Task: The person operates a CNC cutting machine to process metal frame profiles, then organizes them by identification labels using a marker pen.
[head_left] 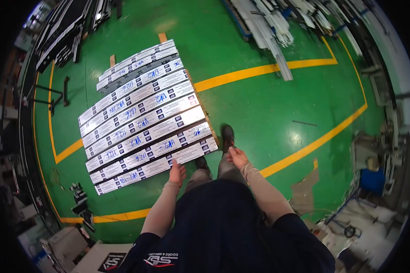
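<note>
Side by side on a stack lie several long profiles point(143, 123) wrapped in white printed film, with blue handwriting on them. My left hand point(177, 174) is open over the near edge of the stack, thumb raised and fingers loosely apart, holding nothing. In front of my right leg, my right hand point(237, 157) is closed in a pinch at the stack's near right corner. A small thin thing with a bit of red point(232, 144) pokes out from its fingertips; I cannot tell its kind.
Wooden bearers point(162, 37) stick out beneath the stack. Yellow lines point(314, 139) mark the green floor point(250, 113). Long metal profiles point(271, 38) lie at the back right, dark ones point(66, 32) at the back left. A black stand point(59, 93) is left of the stack, cardboard point(305, 189) at right.
</note>
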A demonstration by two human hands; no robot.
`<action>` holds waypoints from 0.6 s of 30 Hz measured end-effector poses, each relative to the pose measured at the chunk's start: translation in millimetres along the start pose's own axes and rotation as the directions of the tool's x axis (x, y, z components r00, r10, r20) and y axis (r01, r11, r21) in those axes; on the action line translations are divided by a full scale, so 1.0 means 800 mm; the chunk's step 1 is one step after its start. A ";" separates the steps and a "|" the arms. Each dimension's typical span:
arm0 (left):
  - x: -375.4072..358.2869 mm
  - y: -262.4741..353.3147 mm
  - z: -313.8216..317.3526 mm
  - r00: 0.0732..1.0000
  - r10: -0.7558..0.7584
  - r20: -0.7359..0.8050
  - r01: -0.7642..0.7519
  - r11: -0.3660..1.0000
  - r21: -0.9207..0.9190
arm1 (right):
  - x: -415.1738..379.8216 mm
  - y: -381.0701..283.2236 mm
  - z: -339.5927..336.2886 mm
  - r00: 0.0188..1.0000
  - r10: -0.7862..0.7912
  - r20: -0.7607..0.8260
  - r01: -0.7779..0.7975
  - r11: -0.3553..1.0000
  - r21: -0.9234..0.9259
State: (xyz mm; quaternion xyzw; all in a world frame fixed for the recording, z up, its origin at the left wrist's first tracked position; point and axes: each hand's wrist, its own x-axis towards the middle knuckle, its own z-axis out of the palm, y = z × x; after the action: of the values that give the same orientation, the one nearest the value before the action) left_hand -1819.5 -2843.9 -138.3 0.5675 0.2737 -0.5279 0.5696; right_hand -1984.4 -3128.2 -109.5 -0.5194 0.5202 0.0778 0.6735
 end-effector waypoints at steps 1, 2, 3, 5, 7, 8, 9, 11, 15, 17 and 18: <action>0.006 -0.002 0.009 0.999 -0.024 -0.044 0.017 0.986 -0.164 | 0.030 -0.022 0.000 1.000 0.022 0.012 -0.022 0.999 -0.033; 0.013 -0.005 0.017 0.995 -0.057 -0.088 0.026 0.946 -0.322 | 0.064 -0.043 0.002 0.999 -0.008 0.041 0.011 0.998 -0.065; 0.024 -0.011 0.022 0.991 -0.089 -0.102 0.038 0.905 -0.424 | 0.103 -0.062 0.004 0.997 -0.037 0.072 0.044 0.995 -0.094; 0.053 -0.028 0.034 0.967 -0.173 -0.189 0.047 0.845 -0.533 | 0.186 -0.088 0.013 0.987 -0.100 0.129 0.126 0.970 -0.207; 0.089 -0.054 0.045 0.923 -0.266 -0.279 0.046 0.796 -0.604 | 0.267 -0.105 0.032 0.963 -0.176 0.202 0.241 0.899 -0.366; 0.112 -0.068 0.049 0.903 -0.308 -0.300 0.035 0.748 -0.663 | 0.299 -0.114 0.041 0.953 -0.187 0.238 0.281 0.838 -0.467; 0.138 -0.083 0.056 0.884 -0.345 -0.315 0.012 0.691 -0.723 | 0.316 -0.148 0.054 0.936 -0.203 0.287 0.336 0.758 -0.559; 0.194 -0.105 0.073 0.868 -0.379 -0.320 -0.071 0.543 -0.837 | 0.364 -0.199 0.087 0.897 -0.108 0.429 0.415 0.546 -0.728; 0.271 -0.114 0.124 0.908 -0.322 -0.268 -0.195 0.242 -0.950 | 0.453 -0.212 0.142 0.765 -0.029 0.644 0.632 0.228 -0.740; 0.293 -0.120 0.140 0.944 -0.144 -0.298 -0.274 0.163 -0.948 | 0.479 -0.195 0.155 0.714 -0.025 0.700 0.698 0.096 -0.709; 0.309 -0.131 0.143 0.943 0.009 -0.333 -0.331 0.131 -0.935 | 0.488 -0.187 0.160 0.690 -0.025 0.724 0.724 0.036 -0.689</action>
State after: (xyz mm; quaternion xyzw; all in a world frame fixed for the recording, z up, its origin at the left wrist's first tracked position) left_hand -1875.6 -3002.0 -377.5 0.1479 0.5514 -0.0781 0.8173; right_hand -1634.0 -3265.1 -332.2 -0.8979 -0.0352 0.3351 0.2833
